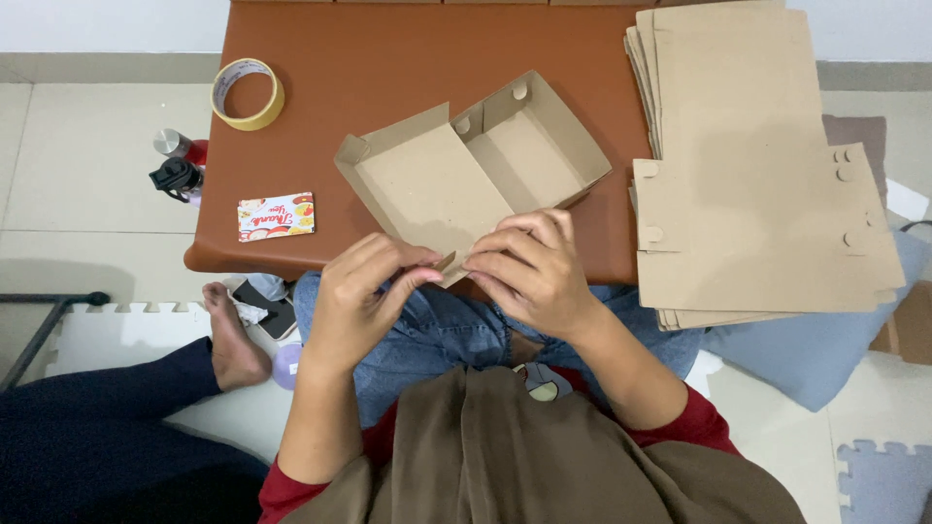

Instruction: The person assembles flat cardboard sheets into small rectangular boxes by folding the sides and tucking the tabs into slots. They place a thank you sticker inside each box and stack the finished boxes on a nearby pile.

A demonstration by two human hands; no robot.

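Where the brown surface (388,58) begins at the upper left of the frame, a roll of tape (248,93) lies above a small printed card (276,216). At lower centre, the left hand (361,296) has its fingers pinched shut on a flap at the near edge of the half-folded cardboard box (471,165). Just beside it, the right hand (532,272) curls its fingers on that same edge. At the right sits a stack of flat cardboard blanks (757,165).

Matt brown cardboard box (476,170) on smooth leatherette table (388,49).
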